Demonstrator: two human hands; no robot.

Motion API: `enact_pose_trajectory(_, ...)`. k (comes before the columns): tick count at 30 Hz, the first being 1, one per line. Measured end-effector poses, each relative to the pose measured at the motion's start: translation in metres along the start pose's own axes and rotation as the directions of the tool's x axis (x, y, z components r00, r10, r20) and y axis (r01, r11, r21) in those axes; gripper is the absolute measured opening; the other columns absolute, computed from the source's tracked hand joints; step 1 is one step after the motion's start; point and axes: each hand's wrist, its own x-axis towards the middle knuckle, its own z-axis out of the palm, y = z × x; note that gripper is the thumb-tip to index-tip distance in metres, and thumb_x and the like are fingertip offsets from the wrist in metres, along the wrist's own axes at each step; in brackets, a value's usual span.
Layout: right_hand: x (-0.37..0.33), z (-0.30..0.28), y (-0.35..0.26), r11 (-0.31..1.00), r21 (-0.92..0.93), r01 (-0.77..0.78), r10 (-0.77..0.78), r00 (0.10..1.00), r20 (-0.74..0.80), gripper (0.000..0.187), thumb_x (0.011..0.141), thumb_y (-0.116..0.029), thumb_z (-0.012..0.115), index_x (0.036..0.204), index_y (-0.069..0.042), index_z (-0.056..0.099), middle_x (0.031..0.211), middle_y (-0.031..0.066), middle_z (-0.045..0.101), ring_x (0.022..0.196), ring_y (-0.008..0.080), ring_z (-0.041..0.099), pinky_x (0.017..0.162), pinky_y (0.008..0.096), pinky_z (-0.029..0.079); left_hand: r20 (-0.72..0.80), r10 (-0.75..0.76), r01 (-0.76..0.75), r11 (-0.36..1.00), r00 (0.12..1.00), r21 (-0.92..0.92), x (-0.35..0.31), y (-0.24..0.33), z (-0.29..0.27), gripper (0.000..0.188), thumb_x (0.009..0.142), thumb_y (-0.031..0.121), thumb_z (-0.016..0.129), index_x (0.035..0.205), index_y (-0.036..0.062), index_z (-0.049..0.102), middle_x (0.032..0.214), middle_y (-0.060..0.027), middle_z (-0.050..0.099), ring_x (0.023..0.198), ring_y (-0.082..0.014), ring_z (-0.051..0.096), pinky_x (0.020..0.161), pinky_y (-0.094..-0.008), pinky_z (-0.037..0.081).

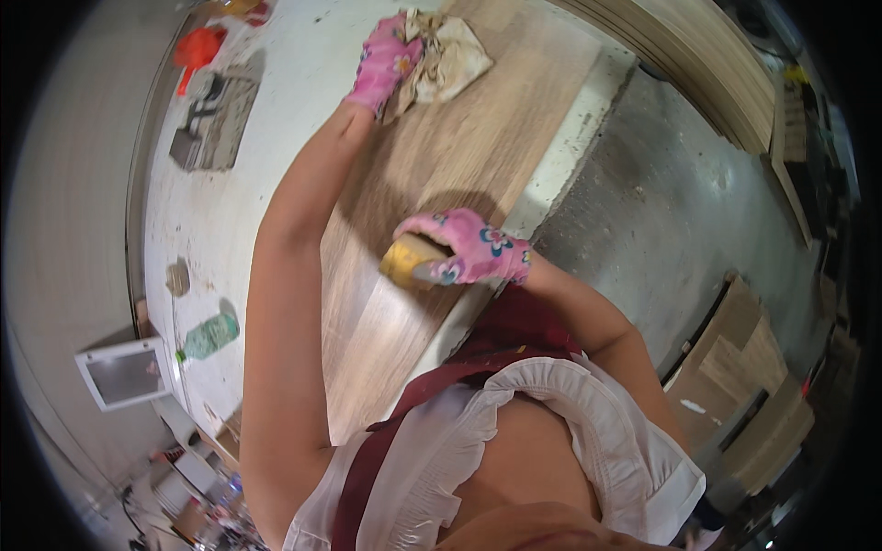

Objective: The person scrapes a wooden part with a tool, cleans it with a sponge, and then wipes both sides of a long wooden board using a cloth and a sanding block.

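A long wood-grain board (459,156) lies on a white worktable (230,184). My left hand (388,62), in a pink flowered glove, presses a crumpled, stained cloth (447,55) onto the far end of the board. My right hand (469,248), also in a pink flowered glove, grips a yellow block-like sponge (404,260) held against the near part of the board.
On the table's left side sit a green-capped bottle (209,336), an orange tool (197,50) and a grey slab (216,124). A white tray (124,372) hangs off the table edge. Stacked boards (698,55) stand at the back right, more panels (744,367) on the concrete floor (671,211).
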Motion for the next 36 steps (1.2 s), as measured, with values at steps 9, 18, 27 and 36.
enact_pose_trajectory(9,-0.004,-0.011,-0.008,0.997,0.081,-0.012,0.005,0.996,0.088,0.049,0.076,-0.037,0.061,0.112,-0.006,0.052,0.097,0.0161,0.062,0.089,0.0332,0.061,0.078,0.0391,0.048,0.107,0.537,-0.461,0.796,0.837,-0.392,0.037,0.124,0.09,0.037,0.071,0.003,0.058,0.107,0.0059,0.06,0.109,-0.0166,0.059,0.107,-0.0323,0.053,0.095,-0.0381,0.04)
enact_pose_trajectory(18,-0.003,-0.014,-0.008,0.993,0.117,-0.016,0.007,0.997,0.078,0.053,0.074,-0.039,0.065,0.114,-0.006,0.053,0.097,0.0151,0.062,0.086,0.0313,0.062,0.076,0.0362,0.048,0.254,0.694,-0.441,0.654,0.674,-0.615,0.006,0.176,0.1,0.044,0.069,0.01,0.065,0.113,0.0132,0.06,0.114,-0.0041,0.059,0.111,-0.0188,0.053,0.108,-0.0328,0.026)
enact_pose_trajectory(27,-0.012,-0.004,-0.008,0.983,-0.14,0.116,-0.098,0.987,0.126,0.05,0.072,-0.037,0.066,0.111,-0.009,0.054,0.092,0.0147,0.063,0.083,0.0336,0.062,0.072,0.0398,0.049,0.456,0.638,-0.204,0.692,0.62,-0.692,-0.054,0.167,0.051,0.062,0.065,0.006,0.07,0.125,0.0092,0.056,0.128,-0.0023,0.054,0.126,-0.0203,0.04,0.107,-0.0362,0.024)
enact_pose_trajectory(36,-0.104,-0.01,-0.008,0.997,-0.001,0.082,-0.082,0.997,0.012,0.056,0.076,-0.043,0.064,0.116,-0.005,0.053,0.103,0.0151,0.06,0.092,0.0267,0.061,0.084,0.0354,0.045,0.343,0.673,-0.267,0.631,0.655,-0.729,-0.166,0.149,-0.009,0.057,0.067,0.017,0.069,0.123,0.0127,0.057,0.13,-0.0043,0.053,0.124,-0.0233,0.046,0.11,-0.0407,0.025)
